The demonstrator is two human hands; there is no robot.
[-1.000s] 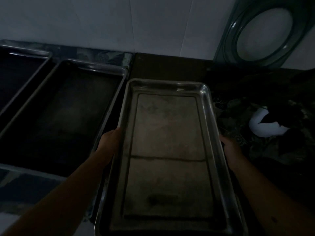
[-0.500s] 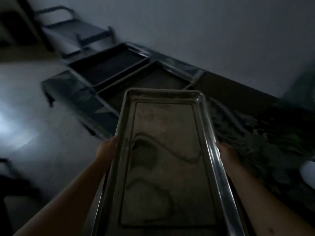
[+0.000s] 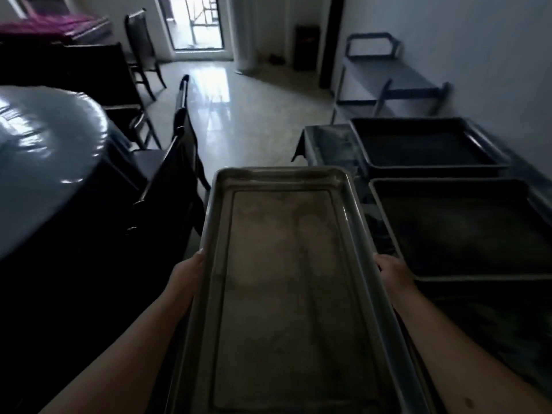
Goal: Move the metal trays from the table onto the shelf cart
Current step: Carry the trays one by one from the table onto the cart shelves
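Observation:
I hold a long, empty metal tray (image 3: 286, 279) level in front of me, off the table. My left hand (image 3: 186, 274) grips its left rim and my right hand (image 3: 392, 271) grips its right rim. To the right, two darker metal trays rest side by side on the table (image 3: 328, 144): a near tray (image 3: 466, 231) and a far tray (image 3: 424, 147). Beyond them, against the right wall, stands the grey shelf cart (image 3: 385, 76) with a handle at its far end.
A round table with a shiny cover (image 3: 44, 162) fills the left side. Dark chairs (image 3: 176, 162) stand between it and me. Pale tiled floor (image 3: 239, 115) runs ahead toward a bright doorway (image 3: 194, 22).
The tray has been lifted off the table, and my view has swung left, so the room, the floor and the shelf cart have come into sight. Both hands keep their grip.

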